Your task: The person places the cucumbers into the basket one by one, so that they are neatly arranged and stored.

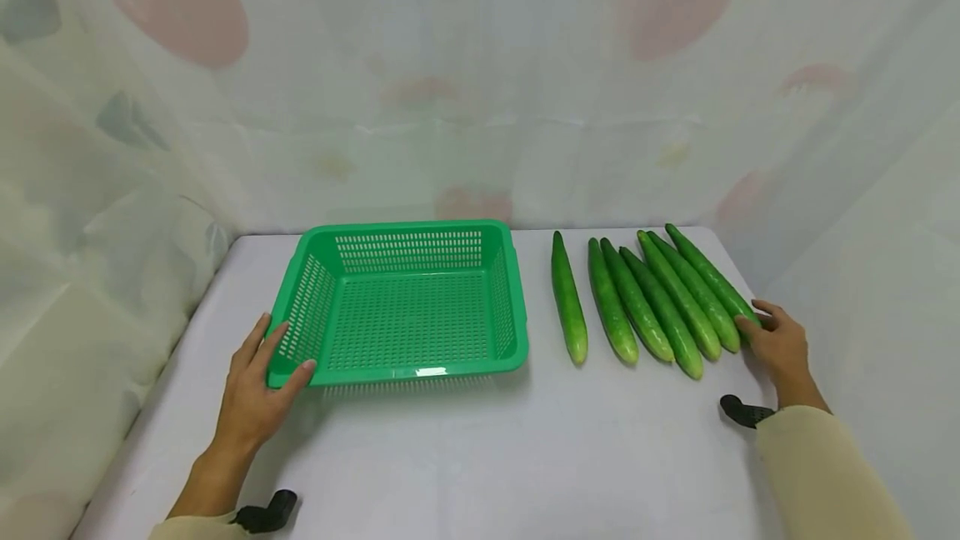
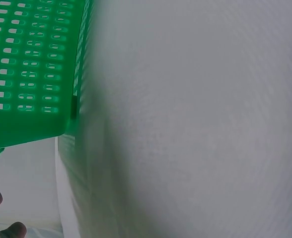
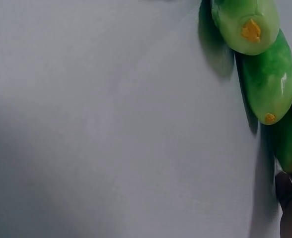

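Note:
A green plastic basket (image 1: 408,373) with slotted walls stands on the white table, left of centre in the head view. My left hand (image 1: 251,402) is at its front-left corner, fingers spread along the side and thumb over the front rim. In the left wrist view the fingertips (image 2: 17,229) show below the basket wall (image 2: 32,121). Several long green cucumbers lie side by side to the right. My right hand (image 1: 783,348) pinches the near end of the rightmost cucumber (image 1: 708,273) between thumb and fingers. The right wrist view shows that cucumber (image 3: 290,141) partly hidden behind its neighbours.
One cucumber (image 1: 568,298) lies a little apart, nearest the basket. The others, such as the middle cucumber (image 1: 660,307), lie close together in a fan. A pale patterned curtain (image 1: 540,148) hangs behind the table (image 1: 525,457) and along both sides.

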Tool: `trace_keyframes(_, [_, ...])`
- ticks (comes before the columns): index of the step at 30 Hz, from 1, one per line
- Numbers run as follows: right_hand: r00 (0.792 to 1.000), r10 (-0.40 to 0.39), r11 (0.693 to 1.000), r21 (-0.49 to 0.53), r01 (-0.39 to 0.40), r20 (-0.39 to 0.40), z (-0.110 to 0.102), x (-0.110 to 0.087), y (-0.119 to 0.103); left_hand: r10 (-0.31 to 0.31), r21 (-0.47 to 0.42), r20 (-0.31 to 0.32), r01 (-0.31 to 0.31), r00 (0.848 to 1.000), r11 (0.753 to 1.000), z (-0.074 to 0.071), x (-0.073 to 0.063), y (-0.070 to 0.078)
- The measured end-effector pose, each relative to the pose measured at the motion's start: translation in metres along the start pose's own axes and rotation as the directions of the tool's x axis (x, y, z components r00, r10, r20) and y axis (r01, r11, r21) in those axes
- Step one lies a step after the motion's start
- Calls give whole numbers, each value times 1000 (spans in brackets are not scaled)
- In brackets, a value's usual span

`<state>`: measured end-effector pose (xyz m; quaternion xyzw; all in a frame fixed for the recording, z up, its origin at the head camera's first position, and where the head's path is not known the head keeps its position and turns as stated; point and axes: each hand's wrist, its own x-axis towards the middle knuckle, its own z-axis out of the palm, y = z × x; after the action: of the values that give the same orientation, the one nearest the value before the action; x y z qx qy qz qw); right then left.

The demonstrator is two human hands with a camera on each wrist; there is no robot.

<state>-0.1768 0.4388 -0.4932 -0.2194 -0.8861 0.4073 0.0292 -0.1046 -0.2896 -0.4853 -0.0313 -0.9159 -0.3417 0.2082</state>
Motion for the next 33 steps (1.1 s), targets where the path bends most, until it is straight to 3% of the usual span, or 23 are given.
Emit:
trace_keyframes(5, [992,105,990,96,-99,-66,-3,-1,2,-7,4,6,7,1000,1000,0,-1,0])
trace_keyframes(11, [972,215,951,248,-187,-91,-7,-1,5,-19,9,8,19,1000,1000,-1,-3,0])
trace_keyframes(16, [961,249,912,364,-191,-118,-15,-3,-3,-24,6,16,24,1000,1000,0,-2,2])
trace_keyframes(20, [958,260,855,489,-171,-119,-23,-6,-14,-32,5,22,32,999,999,-1,-2,3])
trace_keyframes(24, [966,234,833,535,-141,-110,-31,-11,-24,-37,6,26,37,999,999,-3,-2,4])
trace_keyframes(28, [983,154,801,595,-67,-97,-41,-17,-29,-37,5,33,37,999,999,-3,-1,4])
trace_keyframes(33, [996,29,728,685,33,-79,-50,-23,-34,-43,8,41,42,998,999,-3,-1,5])
